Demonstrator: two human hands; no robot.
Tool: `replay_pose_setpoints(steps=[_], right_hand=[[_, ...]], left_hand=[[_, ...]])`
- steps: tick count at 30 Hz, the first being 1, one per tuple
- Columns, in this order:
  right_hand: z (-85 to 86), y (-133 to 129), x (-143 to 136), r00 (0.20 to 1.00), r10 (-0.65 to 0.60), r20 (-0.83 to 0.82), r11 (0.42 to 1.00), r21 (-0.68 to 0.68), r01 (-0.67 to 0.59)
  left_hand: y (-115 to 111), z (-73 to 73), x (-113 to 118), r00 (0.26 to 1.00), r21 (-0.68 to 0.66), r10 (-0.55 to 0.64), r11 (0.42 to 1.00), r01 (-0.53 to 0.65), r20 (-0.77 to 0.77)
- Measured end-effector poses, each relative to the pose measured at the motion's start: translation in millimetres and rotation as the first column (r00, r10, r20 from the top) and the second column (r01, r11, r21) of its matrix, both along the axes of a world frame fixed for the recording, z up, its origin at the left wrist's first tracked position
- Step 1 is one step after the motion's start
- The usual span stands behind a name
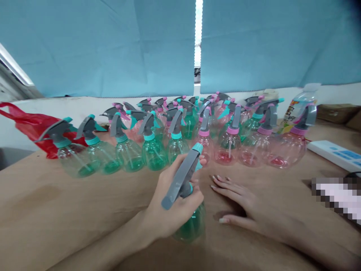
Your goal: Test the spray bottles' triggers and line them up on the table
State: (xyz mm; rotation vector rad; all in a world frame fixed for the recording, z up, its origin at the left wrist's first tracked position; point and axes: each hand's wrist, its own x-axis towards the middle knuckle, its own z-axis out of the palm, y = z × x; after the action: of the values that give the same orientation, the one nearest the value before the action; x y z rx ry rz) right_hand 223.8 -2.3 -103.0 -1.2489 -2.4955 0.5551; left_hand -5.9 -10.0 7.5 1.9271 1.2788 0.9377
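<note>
In the middle of the head view, my left hand (172,203) is wrapped round the neck of a green spray bottle (191,226) with a grey trigger head and turquoise nozzle. The bottle's neck is partly hidden by my fingers. My right hand (239,203) lies on the table to the right of it, palm down, fingers spread, holding nothing. Just beyond my hands stands a front row of similar bottles: green ones (153,154) with turquoise collars on the left, pink ones (225,154) with pink collars on the right.
More spray bottles crowd behind the front row. A red plastic bag (42,128) lies at the left, a clear drink bottle (303,99) stands at the back right. A white power strip (335,152) lies at the right of the wooden table (84,214). Blue cloth (113,45) hangs behind.
</note>
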Motion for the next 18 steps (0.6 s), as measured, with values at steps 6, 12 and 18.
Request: replay_pose_setpoints(steps=[6, 12, 18], right_hand=[[0.2, 0.2, -0.5, 1.000, 0.010, -0.005, 1.000, 0.019, -0.009], [-1.8, 0.1, 0.8, 1.000, 0.010, -0.003, 1.000, 0.024, -0.010], [-0.4, -0.1, 0.6, 1.000, 0.018, 0.025, 0.999, 0.037, -0.019]], left_hand=[[0.4, 1.5, -3.6, 1.000, 0.045, -0.026, 0.999, 0.026, 0.004], [1.3, 0.7, -4.1, 1.000, 0.096, -0.007, 0.995, 0.006, 0.008], [-1.0, 2.6, -0.9, 0.998, 0.029, 0.031, 0.999, -0.030, -0.049]])
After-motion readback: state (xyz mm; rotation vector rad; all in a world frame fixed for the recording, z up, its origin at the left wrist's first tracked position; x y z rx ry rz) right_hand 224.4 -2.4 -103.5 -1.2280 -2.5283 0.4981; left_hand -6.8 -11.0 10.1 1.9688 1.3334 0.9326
